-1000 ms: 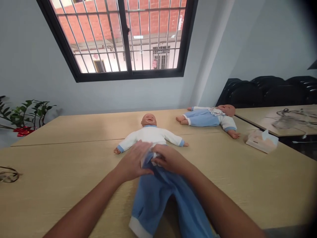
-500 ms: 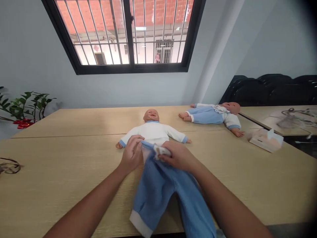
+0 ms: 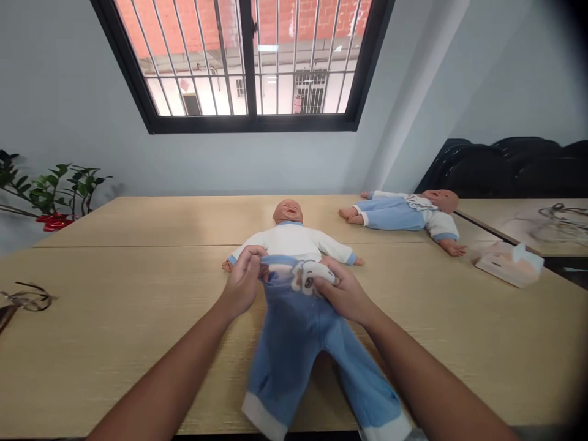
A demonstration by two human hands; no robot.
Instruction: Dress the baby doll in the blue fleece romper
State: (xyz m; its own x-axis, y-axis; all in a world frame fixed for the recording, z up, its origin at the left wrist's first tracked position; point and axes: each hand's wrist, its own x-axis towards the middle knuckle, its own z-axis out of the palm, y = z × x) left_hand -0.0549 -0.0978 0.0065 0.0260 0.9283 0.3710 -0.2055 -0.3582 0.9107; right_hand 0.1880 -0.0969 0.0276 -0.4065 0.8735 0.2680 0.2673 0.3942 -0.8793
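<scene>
A baby doll (image 3: 294,236) in a white top lies on its back in the middle of the wooden table (image 3: 114,306), head toward the window. Blue trousers (image 3: 298,343) with white cuffs cover its lower body, the legs reaching the near table edge. My left hand (image 3: 243,285) pinches the waistband on the left side. My right hand (image 3: 342,291) grips the waistband on the right, beside a white animal patch (image 3: 307,277). Both hands hold the band at the doll's waist.
A second dressed doll (image 3: 407,214) lies at the back right. A tissue box (image 3: 509,263) sits right of it, near another table with cables (image 3: 558,217). Black chairs (image 3: 505,165) line the right wall. A plant (image 3: 50,193) stands at the left, and glasses (image 3: 27,299) lie by the left edge.
Both hands have moved the trousers' waistband up toward the doll's chest. The white animal patch now shows at the front. The view has shifted slightly to the left.
</scene>
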